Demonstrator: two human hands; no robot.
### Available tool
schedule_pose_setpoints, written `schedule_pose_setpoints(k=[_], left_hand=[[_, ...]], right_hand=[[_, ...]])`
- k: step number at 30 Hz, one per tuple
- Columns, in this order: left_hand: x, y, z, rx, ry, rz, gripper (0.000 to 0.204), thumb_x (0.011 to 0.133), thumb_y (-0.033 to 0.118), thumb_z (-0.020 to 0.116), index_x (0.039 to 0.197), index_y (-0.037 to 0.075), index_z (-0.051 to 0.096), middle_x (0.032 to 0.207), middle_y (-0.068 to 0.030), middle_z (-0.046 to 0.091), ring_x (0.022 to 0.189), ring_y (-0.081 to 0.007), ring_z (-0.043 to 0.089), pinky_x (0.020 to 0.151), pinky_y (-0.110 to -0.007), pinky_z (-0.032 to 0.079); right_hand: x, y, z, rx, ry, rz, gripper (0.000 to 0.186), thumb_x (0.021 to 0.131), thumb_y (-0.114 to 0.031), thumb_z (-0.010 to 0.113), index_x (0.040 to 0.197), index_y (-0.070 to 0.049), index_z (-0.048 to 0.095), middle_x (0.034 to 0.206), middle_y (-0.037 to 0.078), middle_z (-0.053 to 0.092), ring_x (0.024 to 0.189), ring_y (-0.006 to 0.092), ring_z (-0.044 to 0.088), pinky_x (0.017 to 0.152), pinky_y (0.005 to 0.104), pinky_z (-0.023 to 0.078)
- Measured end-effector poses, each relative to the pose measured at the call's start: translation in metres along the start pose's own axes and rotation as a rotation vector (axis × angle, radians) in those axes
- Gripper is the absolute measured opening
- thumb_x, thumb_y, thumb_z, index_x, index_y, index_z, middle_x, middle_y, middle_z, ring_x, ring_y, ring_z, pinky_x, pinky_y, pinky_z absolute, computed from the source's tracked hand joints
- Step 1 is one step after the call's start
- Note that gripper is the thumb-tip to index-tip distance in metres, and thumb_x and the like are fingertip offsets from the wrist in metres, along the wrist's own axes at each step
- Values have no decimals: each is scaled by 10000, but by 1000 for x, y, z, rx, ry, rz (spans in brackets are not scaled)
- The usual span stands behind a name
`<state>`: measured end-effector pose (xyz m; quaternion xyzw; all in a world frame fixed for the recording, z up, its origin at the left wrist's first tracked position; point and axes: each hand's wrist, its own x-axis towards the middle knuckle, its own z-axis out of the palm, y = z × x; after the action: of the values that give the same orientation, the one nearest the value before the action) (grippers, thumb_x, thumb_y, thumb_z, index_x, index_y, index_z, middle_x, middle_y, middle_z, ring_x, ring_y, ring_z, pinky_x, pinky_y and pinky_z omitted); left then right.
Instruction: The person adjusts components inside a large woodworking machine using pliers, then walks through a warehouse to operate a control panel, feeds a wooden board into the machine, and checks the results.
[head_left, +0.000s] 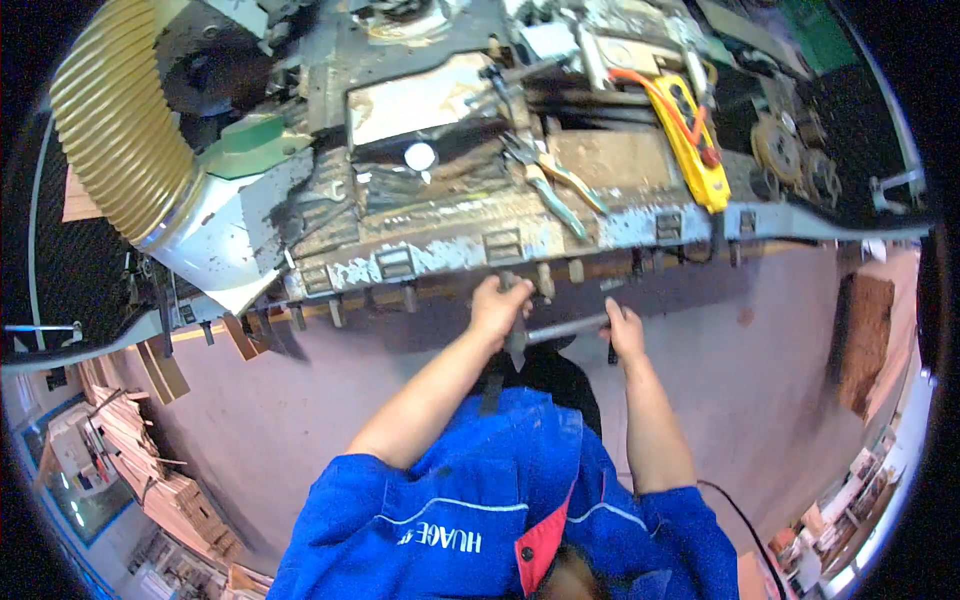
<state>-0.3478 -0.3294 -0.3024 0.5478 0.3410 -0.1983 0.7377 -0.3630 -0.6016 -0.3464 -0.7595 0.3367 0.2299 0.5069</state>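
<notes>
Both forearms are reaching forward, elbows bending slightly. The left hand [498, 312] is gripping one end of a metal tool [565, 328], the right hand [626, 333] its other; the tool is spanning between them. The bench [450, 262] is blocking ahead, bearing pliers [541, 181] and a yellow controller [694, 160].

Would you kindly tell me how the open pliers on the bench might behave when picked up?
The pliers would probably feel heavy for their size, since the head looks metallic. Their spread handles may swing together or apart when lifted. Splayed like that, they seem unlikely to roll.
</notes>
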Motion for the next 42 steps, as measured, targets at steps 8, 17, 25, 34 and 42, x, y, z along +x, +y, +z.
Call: schedule_pose_setpoints(k=[8,17,25,34,42], left_hand=[[2,9,12,90,154,-20,228,913,170,646,752,13,611,624,-34,610,516,-120,583,478,-289,446],[13,-9,11,229,228,31,232,896,170,654,747,3,592,598,-51,611,492,-129,582,460,-301,457],[14,-14,17,308,286,105,237,893,173,653,741,-1,597,591,-60,616,491,-135,593,456,-303,469],[6,0,13,114,167,33,180,886,170,663,799,20,617,630,-42,623,515,-119,595,485,-292,486],[-45,-22,0,53,50,-76,176,863,99,720,892,12,570,711,-53,622,569,-131,596,519,-288,478]], right_hand=[[13,10,12,106,148,70,315,911,-254,542,668,-58,500,583,31,471,478,149,437,461,341,349],[19,14,19,56,190,26,286,886,-221,486,668,-39,525,554,58,473,428,169,429,427,359,336],[32,31,18,148,147,52,259,869,-216,506,686,-38,545,548,58,469,415,171,418,417,346,332],[25,16,16,108,116,77,298,888,-243,493,701,-18,549,557,94,491,415,192,453,423,362,352],[11,63,-17,-118,46,-2,311,897,-215,474,651,-31,517,561,75,492,423,181,460,423,364,353]])
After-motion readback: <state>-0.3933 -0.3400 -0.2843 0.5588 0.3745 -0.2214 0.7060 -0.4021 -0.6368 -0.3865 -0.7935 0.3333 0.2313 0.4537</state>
